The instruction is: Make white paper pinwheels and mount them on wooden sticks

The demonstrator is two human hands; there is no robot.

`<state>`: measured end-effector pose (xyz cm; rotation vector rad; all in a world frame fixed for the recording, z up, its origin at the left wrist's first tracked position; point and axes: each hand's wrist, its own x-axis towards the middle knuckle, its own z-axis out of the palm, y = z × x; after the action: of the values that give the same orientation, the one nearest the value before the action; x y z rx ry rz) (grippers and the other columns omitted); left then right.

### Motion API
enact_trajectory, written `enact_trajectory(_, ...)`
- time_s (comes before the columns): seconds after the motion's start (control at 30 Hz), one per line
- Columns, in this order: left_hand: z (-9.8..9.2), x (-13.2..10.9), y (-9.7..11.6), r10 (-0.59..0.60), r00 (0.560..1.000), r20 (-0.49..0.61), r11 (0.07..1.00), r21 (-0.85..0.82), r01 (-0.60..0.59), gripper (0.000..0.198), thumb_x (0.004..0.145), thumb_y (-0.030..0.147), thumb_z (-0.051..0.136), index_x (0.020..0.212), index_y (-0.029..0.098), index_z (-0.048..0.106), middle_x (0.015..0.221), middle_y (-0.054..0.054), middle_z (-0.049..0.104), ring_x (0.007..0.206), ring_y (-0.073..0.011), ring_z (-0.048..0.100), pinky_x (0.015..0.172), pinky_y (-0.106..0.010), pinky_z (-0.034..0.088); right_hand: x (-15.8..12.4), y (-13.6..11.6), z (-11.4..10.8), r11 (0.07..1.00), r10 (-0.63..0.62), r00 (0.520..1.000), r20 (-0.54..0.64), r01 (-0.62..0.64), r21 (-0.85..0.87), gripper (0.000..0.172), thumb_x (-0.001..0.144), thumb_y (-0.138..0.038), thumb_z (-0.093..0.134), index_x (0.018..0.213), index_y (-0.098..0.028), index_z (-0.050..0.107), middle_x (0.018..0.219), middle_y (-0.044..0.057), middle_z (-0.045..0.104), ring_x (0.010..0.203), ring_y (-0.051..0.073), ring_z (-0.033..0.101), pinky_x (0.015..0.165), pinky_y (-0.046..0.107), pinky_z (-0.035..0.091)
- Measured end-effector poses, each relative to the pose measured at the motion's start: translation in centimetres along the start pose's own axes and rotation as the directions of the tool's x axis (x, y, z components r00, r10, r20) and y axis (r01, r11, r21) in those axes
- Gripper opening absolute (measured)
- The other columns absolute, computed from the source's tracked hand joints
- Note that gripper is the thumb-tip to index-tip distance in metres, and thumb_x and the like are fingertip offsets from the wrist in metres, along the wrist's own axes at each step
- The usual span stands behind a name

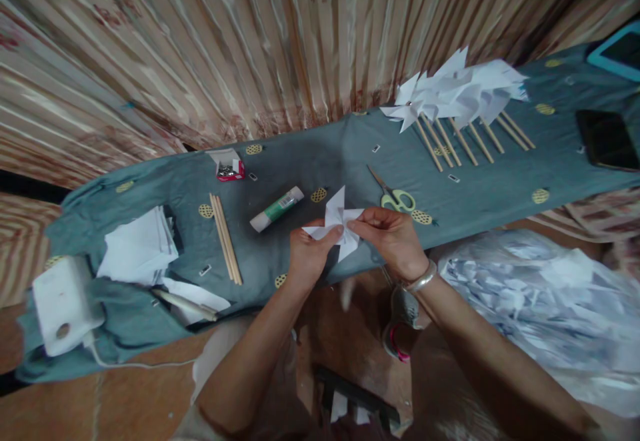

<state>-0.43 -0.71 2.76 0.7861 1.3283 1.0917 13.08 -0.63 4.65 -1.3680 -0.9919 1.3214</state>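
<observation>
A white paper pinwheel [336,206] is held between both hands over the front edge of the cloth-covered table. My left hand [313,251] grips it from the left, with the thumb near its centre. From the right, my right hand [387,234] pinches it near the centre with thumb and finger, a bracelet at that wrist. Green-handled scissors [399,199] lie just behind my right hand. A glue stick [277,209] with a green label rests to the left of the pinwheel. Further left are several wooden sticks [226,241] and a small open red box [231,169] of metal pieces.
Finished pinwheels on sticks [460,94] lie at the back right, near a black phone [607,139] and a blue-edged device [620,52]. Stacked paper [140,247] and a white power device [65,307] sit at the left. A plastic bag of paper scraps [545,301] stands at the lower right.
</observation>
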Motion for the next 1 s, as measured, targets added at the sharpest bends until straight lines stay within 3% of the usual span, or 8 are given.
enact_trajectory(0.17, 0.04, 0.02, -0.12, -0.004, 1.000, -0.002, 1.000, -0.015, 0.004, 0.021, 0.055, 0.031, 0.078, 0.063, 0.013, 0.071, 0.057, -0.001, 0.065, 0.050, -0.0099, 0.051, 0.052, -0.022, 0.040, -0.05, 0.05, -0.02, 1.000, -0.007, 1.000, -0.007, 0.007, -0.019, 0.030, 0.059, -0.036, 0.077, 0.050, -0.018, 0.055, 0.045, -0.007, 0.044, 0.044, 0.006, 0.033, 0.042, 0.022, 0.023)
enact_trajectory(0.57, 0.39, -0.04, 0.05, -0.016, 1.000, -0.019, 0.997, -0.072, 0.015, 0.025, 0.051, 0.031, 0.082, 0.062, 0.013, 0.069, 0.059, -0.001, 0.067, 0.053, -0.0121, 0.056, 0.054, -0.024, 0.044, -0.27, 0.08, 0.21, 0.995, -0.030, 0.998, -0.046, 0.025, -0.097, 0.025, 0.061, -0.036, 0.074, 0.054, -0.019, 0.058, 0.046, -0.005, 0.049, 0.045, 0.006, 0.035, 0.043, 0.022, 0.024)
enact_trajectory(1.0, 0.33, 0.11, -0.22, -0.003, 1.000, -0.008, 1.000, -0.015, 0.003, 0.021, 0.053, 0.029, 0.077, 0.063, 0.013, 0.068, 0.056, 0.000, 0.065, 0.050, -0.0106, 0.053, 0.051, -0.022, 0.040, -0.52, 0.23, 0.34, 0.985, -0.089, 0.994, -0.063, 0.078, -0.151, 0.024, 0.063, -0.035, 0.071, 0.054, -0.019, 0.057, 0.045, -0.006, 0.045, 0.044, 0.006, 0.033, 0.043, 0.022, 0.022)
